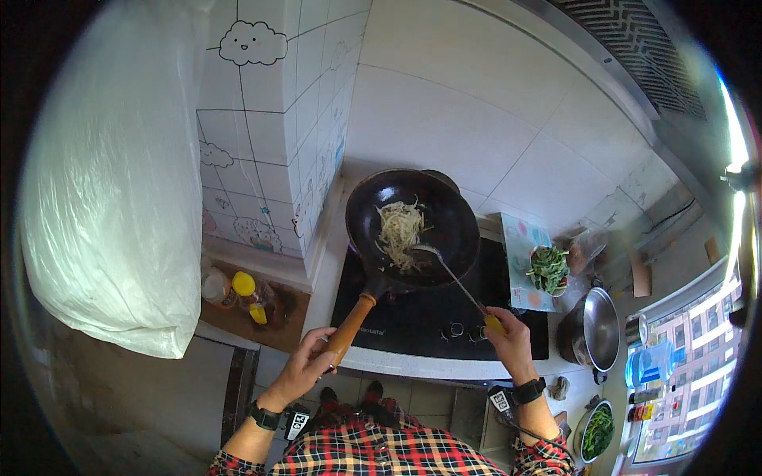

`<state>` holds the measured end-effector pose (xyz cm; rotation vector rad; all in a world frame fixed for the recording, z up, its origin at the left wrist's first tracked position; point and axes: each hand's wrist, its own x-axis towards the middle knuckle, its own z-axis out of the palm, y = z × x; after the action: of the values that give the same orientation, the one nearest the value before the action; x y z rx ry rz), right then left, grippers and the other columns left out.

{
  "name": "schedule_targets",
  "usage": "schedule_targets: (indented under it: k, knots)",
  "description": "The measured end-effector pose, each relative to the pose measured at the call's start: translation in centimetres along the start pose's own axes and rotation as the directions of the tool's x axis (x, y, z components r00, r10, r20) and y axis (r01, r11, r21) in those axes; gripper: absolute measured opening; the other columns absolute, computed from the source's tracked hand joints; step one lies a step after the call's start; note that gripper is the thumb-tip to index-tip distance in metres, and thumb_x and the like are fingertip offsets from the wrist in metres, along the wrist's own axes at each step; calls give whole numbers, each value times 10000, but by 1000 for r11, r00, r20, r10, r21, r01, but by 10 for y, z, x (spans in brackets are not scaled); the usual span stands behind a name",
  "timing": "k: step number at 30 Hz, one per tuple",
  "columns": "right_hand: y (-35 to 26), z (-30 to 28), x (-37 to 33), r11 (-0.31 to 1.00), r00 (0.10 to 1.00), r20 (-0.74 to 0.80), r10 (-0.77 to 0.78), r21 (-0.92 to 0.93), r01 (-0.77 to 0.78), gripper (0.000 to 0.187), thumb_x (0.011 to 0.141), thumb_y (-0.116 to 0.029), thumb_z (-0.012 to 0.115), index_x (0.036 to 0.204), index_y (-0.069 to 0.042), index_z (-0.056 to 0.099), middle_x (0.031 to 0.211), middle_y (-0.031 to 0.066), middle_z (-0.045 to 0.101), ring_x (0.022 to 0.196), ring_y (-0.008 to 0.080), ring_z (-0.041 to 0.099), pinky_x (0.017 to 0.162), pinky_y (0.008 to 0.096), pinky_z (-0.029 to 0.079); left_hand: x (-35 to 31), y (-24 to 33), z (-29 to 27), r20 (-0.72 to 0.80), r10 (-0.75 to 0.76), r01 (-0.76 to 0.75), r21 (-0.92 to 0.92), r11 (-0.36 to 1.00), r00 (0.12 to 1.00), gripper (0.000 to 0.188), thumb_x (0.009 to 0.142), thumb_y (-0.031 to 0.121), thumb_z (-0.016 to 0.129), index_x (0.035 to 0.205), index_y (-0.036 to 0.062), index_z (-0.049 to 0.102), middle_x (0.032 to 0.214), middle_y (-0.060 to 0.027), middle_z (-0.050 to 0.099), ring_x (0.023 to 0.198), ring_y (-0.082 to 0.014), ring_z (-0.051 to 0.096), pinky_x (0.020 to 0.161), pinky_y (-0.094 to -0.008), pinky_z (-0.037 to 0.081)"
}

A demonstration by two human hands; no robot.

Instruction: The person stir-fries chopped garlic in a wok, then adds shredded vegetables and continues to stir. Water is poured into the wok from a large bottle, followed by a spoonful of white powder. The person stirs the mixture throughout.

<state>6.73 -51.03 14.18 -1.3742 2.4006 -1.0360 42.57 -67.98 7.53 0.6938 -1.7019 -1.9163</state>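
Note:
A dark wok [460, 230] sits over the black cooktop, tilted a little. My left hand [308, 363] is wrapped round its wooden handle [349, 332]. Inside the wok lies a heap of pale shredded food [400, 228]. The metal spatula [458, 280] has its head at the lower right edge of that heap. My right hand [510, 339] grips the spatula's yellow end, to the right of the wok and above the cooktop's front edge. The underside of the spatula head is hidden against the food.
Right of the black cooktop [421, 333], a bowl of green leaves [548, 270] stands on a patterned board [520, 238]. A metal pot [599, 329] and another bowl of greens [598, 432] are farther right. Bottles [252, 292] stand left on a ledge, below a large white plastic bag [111, 182].

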Motion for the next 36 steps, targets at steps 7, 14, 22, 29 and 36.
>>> schedule_targets:
  k: [7, 14, 22, 29, 36]
  knots:
    - [22, 56, 100, 998, 976, -215, 26, 54, -15, 322, 830, -58, 664, 1150, -32, 644, 940, 161, 696, 859, 260, 682, 769, 325, 518, -2, 4, 2, -14, -8, 8, 23, 1000, 1000, 435, 996, 200, 508, 1392, 69, 382, 1049, -104, 601, 845, -139, 602, 782, -290, 509]
    - [4, 32, 70, 967, 990, 81, 116, 220, -131, 353, 813, -36, 685, 1161, 8, 638, 964, 103, 702, 854, 147, 643, 779, 281, 504, -1, 6, 0, 5, -10, 10, 17, 1000, 1000, 436, 1003, 174, 526, 1393, 45, 380, 1066, -112, 600, 895, -137, 605, 778, -279, 533]
    - [-31, -10, -23, 997, 987, 159, 32, 61, -42, 398, 800, -11, 675, 1195, -26, 629, 986, 116, 692, 898, 166, 652, 812, 291, 504, 1, 0, -1, 10, -8, 8, 23, 1000, 1000, 439, 1001, 193, 536, 1387, 45, 388, 1053, -107, 590, 893, -139, 597, 776, -284, 534]
    - [11, 45, 64, 999, 984, -168, -52, -15, 50, 358, 801, -94, 682, 1158, -100, 646, 972, 185, 696, 890, 379, 674, 746, 400, 532, 0, 2, 0, -5, -37, 37, -31, 999, 999, 452, 1002, 207, 539, 1398, 50, 387, 1064, -104, 588, 900, -143, 594, 789, -289, 536]
    - [20, 80, 140, 993, 990, -127, 66, 107, -53, 330, 811, -123, 688, 1139, -95, 657, 989, 187, 692, 962, 356, 670, 799, 387, 526, 0, 4, 2, -14, -44, 44, -7, 999, 999, 441, 1003, 199, 535, 1399, 69, 392, 1073, -110, 591, 914, -143, 600, 788, -289, 542]
